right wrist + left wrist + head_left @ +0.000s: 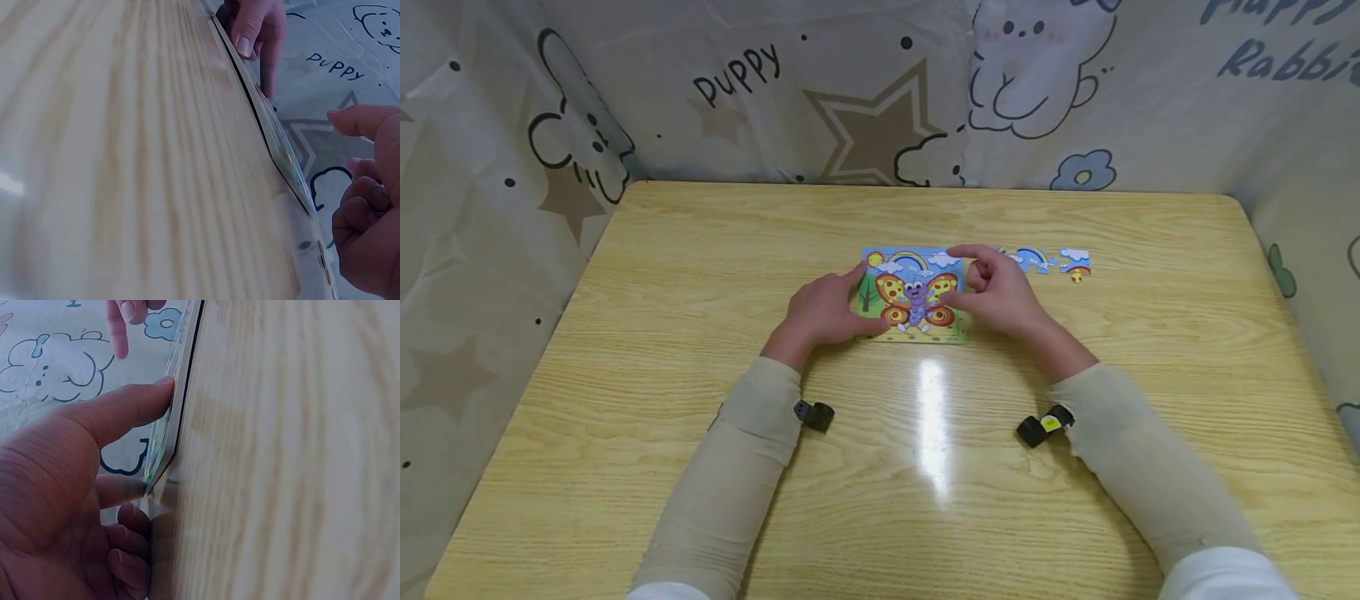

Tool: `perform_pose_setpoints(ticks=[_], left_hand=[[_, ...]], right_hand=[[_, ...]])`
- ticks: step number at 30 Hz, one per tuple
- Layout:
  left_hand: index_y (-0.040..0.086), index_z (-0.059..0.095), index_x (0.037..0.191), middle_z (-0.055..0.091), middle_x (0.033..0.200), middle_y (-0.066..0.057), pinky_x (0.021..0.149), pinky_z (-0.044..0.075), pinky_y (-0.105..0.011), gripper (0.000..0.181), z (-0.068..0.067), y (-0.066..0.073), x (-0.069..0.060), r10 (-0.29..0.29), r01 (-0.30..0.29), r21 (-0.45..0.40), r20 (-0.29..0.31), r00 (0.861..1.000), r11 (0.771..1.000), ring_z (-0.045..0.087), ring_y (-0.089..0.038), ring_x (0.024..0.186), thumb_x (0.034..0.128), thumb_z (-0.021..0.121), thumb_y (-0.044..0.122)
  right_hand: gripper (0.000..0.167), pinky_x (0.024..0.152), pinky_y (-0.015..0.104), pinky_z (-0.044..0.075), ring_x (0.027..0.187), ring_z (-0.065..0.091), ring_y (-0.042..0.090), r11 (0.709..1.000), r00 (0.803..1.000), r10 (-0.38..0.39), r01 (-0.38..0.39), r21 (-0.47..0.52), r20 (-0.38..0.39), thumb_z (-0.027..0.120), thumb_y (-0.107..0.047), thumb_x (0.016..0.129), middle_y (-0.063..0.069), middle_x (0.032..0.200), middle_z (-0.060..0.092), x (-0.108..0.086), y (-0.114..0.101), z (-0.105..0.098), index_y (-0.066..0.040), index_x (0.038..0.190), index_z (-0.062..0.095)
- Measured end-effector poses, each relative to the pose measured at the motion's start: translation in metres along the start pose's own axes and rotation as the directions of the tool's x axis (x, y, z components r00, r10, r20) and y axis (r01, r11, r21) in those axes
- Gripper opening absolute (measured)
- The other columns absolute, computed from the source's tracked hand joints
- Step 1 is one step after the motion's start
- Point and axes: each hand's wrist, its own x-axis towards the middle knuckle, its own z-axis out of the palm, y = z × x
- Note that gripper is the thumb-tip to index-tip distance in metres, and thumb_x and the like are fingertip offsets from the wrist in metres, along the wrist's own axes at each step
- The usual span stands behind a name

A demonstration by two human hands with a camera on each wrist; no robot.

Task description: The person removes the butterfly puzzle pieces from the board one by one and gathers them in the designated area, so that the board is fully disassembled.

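A small butterfly jigsaw puzzle (pixel 917 292) lies flat on the table in the head view, showing a purple butterfly, a rainbow, a sun and a tree. My left hand (pixel 825 308) holds its left side, index finger near the upper left and thumb on the near part. In the left wrist view, that thumb (pixel 140 403) touches the board's edge (pixel 178 400), and the other fingers curl beside it. Over the right side of the puzzle hovers my right hand (pixel 1003 292), thumb and index apart with nothing seen between them. The right wrist view shows a gap between it and the board.
Loose puzzle pieces lie right of the board: a rainbow piece (pixel 1034 259), partly behind the right hand, and a cloud piece (pixel 1075 257) with a smaller bit below. The wooden table (pixel 700 242) meets a patterned cloth (pixel 850 100) at the back and sides.
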Motion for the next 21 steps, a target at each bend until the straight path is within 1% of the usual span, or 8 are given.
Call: perform_pose_setpoints(ticks=[3,5,9,13,18,21], left_hand=[[0.023,0.022,0.161,0.054,0.140,-0.016,0.088,0.045,-0.046,0.106,0.000,-0.001,0.000,-0.001,0.001,0.003,0.003,1.000,1.000,0.053,-0.033,0.121,0.0779,0.073,0.066],[0.023,0.022,0.161,0.055,0.138,-0.016,0.088,0.045,-0.046,0.106,0.000,-0.001,0.001,-0.002,0.002,0.006,0.005,1.000,1.000,0.054,-0.032,0.120,0.0781,0.072,0.066],[0.023,0.022,0.161,0.056,0.136,-0.016,0.089,0.045,-0.045,0.106,0.000,-0.001,0.001,-0.005,0.005,0.009,0.004,1.000,1.000,0.054,-0.032,0.119,0.0783,0.072,0.066],[0.023,0.023,0.161,0.057,0.135,-0.016,0.089,0.045,-0.045,0.106,0.000,0.000,0.000,-0.008,0.008,0.005,0.003,1.000,1.000,0.054,-0.032,0.118,0.0780,0.073,0.065],[0.022,0.023,0.161,0.058,0.129,-0.016,0.084,0.046,-0.044,0.106,-0.001,0.001,0.000,-0.004,0.004,0.007,0.004,1.000,1.000,0.057,-0.030,0.110,0.0783,0.073,0.066],[0.022,0.022,0.161,0.060,0.124,-0.015,0.079,0.046,-0.042,0.106,-0.001,0.000,0.000,0.001,-0.001,0.013,0.002,1.000,1.000,0.057,-0.028,0.104,0.0787,0.072,0.066]], right_hand=[[0.057,0.067,0.030,0.033,0.061,0.031,0.016,1.000,0.999,-0.007,0.006,0.004,0.036,0.080,0.001,0.081,0.006,0.067,0.033,0.000,-0.010,0.006,0.008,0.132,0.056],[0.057,0.068,0.030,0.033,0.061,0.032,0.016,1.000,0.999,-0.004,0.004,-0.002,0.053,0.081,0.001,0.081,0.005,0.066,0.033,0.001,-0.013,0.010,0.008,0.132,0.056],[0.058,0.067,0.031,0.034,0.061,0.031,0.018,1.000,0.998,0.004,-0.004,0.005,0.061,0.082,0.001,0.080,0.004,0.067,0.031,0.009,-0.003,0.020,0.006,0.133,0.057],[0.059,0.063,0.030,0.032,0.059,0.030,0.019,1.000,0.997,-0.023,0.022,0.021,0.077,0.084,-0.003,0.080,0.003,0.066,0.030,0.018,0.013,0.028,0.003,0.133,0.059],[0.059,0.056,0.028,0.034,0.057,0.034,0.017,1.000,0.994,-0.017,0.014,0.027,0.105,0.087,-0.010,0.079,0.002,0.066,0.032,0.024,0.014,0.036,-0.003,0.132,0.061],[0.058,0.054,0.029,0.036,0.056,0.036,0.017,1.000,0.992,-0.013,0.010,0.026,0.124,0.087,-0.009,0.079,0.002,0.067,0.033,0.026,0.012,0.041,-0.004,0.131,0.061]])
